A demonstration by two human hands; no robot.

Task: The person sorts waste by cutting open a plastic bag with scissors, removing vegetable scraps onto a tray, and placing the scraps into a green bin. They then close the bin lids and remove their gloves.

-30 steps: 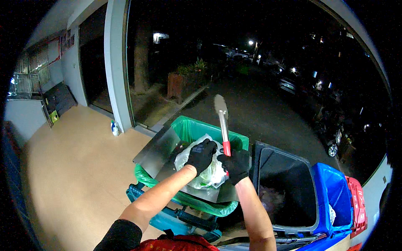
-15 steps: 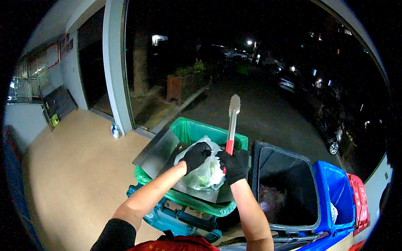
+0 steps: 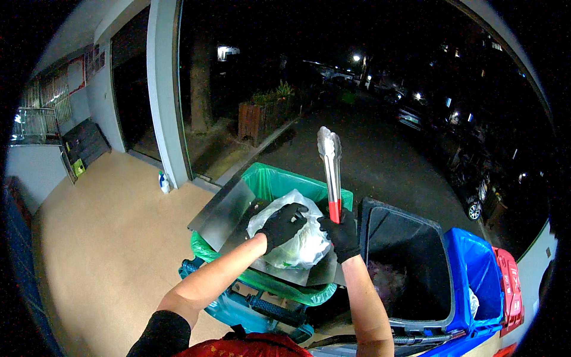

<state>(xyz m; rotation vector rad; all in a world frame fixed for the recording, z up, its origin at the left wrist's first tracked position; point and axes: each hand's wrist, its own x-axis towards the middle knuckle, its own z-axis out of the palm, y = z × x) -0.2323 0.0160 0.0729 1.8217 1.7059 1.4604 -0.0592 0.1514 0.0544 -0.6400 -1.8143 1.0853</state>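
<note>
— Holding anything in the black-gloved left hand [image 3: 284,225]?
— Its fingers are closed on the clear plastic bag of pale green scraps [image 3: 297,238], which lies on the flat steel tray [image 3: 229,211] across the green-lined bin [image 3: 279,181].
— And the black-gloved right hand [image 3: 341,233]?
— Clamped round the red grip of the long steel tongs [image 3: 330,169], tips up and together.
— How far along?
— I'd judge midway: the bag is gathered but not yet in the black open bin [image 3: 410,268] just beside.

Bag [image 3: 297,241] on tray [image 3: 229,211] over lined bin [image 3: 279,181]; open bin [image 3: 410,256] right
</note>
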